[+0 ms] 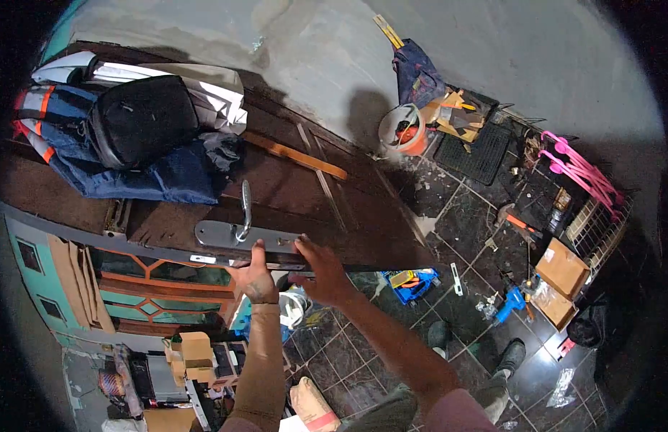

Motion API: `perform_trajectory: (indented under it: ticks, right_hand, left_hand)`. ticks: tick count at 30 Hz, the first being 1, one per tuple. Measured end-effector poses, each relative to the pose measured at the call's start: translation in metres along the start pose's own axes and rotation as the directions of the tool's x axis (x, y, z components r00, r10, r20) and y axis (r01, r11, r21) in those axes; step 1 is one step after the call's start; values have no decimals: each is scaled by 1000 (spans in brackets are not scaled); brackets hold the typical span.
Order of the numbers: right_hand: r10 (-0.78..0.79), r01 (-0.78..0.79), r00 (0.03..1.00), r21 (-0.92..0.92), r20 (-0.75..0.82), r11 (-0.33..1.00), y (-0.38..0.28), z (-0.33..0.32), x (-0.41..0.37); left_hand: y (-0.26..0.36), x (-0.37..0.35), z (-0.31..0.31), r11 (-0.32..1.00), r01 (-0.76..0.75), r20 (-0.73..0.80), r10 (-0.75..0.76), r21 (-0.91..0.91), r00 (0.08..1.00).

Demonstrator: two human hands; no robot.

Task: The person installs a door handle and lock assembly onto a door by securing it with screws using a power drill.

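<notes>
A grey door handle (pixel 245 237) with a long backplate and a silver lever (pixel 246 204) lies along the edge of a dark brown wooden panel (pixel 161 220) that looks like a door. My left hand (pixel 254 281) presses its thumb on the backplate near the lever, its other fingers partly hidden below the edge. At the plate's right end, my right hand (pixel 319 272) pinches the edge, with a finger on top and the rest curled underneath. A small white metal piece (pixel 203 259) shows on the edge left of my hands.
On the panel lie a navy jacket (pixel 168 176), a black bag (pixel 143 119) and a wooden strip (pixel 298 155). The tiled floor holds a bucket (pixel 402 131), a hammer (pixel 517 222), a blue power tool (pixel 510 304), a blue toolbox (pixel 413 291) and a cardboard box (pixel 562 268).
</notes>
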State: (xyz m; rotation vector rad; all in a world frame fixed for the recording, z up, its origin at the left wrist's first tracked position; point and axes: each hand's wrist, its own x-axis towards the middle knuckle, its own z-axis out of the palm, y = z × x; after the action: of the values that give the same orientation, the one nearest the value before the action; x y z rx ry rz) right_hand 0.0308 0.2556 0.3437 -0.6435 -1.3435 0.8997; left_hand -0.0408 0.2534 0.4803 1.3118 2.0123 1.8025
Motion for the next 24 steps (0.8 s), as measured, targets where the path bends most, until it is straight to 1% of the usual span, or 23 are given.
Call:
perform_trajectory:
  ticks: [1,4,7,9,10,13,16,17,19,20,22,23,24]
  right_hand:
    - [3,0,998,-45,65,999,-5,-5,-3]
    - [-5,30,996,-297,85,955,-11,-8,5]
    - [-89,74,995,-235,-55,969,4,13,5]
    - [-114,98,990,-182,-84,979,13,23,1]
    - [-126,110,987,-154,-98,982,13,23,2]
    - [-114,108,993,-187,-24,977,12,21,4]
    - [-129,129,992,-159,10,979,12,18,10]
    - [-112,108,994,-148,-13,983,13,20,7]
    - [-82,75,995,-125,-53,989,15,24,0]
    - [-29,28,999,-22,-44,999,12,17,-1]
    - [74,-69,997,179,-18,981,12,-4,-3]
    - [230,-222,973,238,-4,946,20,-10,-10]
    - [384,-372,923,295,19,880,27,-14,-25]
  left_hand:
    - [-8,5,-4,1000,-24,31,24,-1,999]
    - [7,-5,8,998,29,-21,-31,-50,999]
    - [-1,-2,5,1000,-15,-5,14,-24,1000]
    - [-6,-1,2,998,-60,-7,60,-8,998]
    - [-6,0,1,999,-54,-17,54,-3,998]
    - [2,-4,0,999,-12,-3,13,41,1000]
    - [2,-5,3,999,-2,-16,1,-46,1000]
    - [6,-8,6,1000,-19,-30,19,1,999]
    - [12,-12,9,1000,0,-5,0,-17,1000]
    - [14,-13,10,1000,8,10,-8,-24,1000]
    - [8,-7,5,998,-53,17,53,39,998]
    - [4,-4,2,994,-84,21,83,68,996]
    - [2,-2,1,996,-70,18,69,61,997]
